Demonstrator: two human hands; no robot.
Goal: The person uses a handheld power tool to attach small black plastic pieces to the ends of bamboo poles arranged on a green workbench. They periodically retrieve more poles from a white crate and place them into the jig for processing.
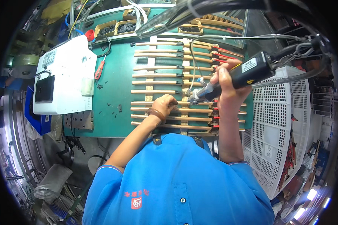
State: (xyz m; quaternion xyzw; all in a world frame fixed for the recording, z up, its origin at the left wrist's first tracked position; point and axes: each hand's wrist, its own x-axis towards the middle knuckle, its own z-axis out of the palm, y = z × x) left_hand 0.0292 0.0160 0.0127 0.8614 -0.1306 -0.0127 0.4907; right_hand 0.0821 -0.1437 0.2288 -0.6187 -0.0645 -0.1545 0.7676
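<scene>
My right hand [227, 84] is wrapped round a black powered screwdriver [251, 71], which slants down to the left. Its silver tip [195, 97] is at one of several slim wooden rods [154, 91] lying side by side in a rack. Close to that tip, my left hand [164, 106] rests over the rods with its fingers curled together. What they pinch, if anything, is hidden. Small black fittings [179, 67] sit on the rods, and red-and-black clamps [215, 56] line their right ends. Pale slotted strips [151, 62] run beneath the rods.
A white machine [65, 80] stands at the left of the green table [116, 75], near a red-handled screwdriver [99, 70] and scattered small black parts. Boxes of black pieces [125, 27] are at the back. White perforated crates [268, 112] stand right; thick hoses [214, 9] arch overhead.
</scene>
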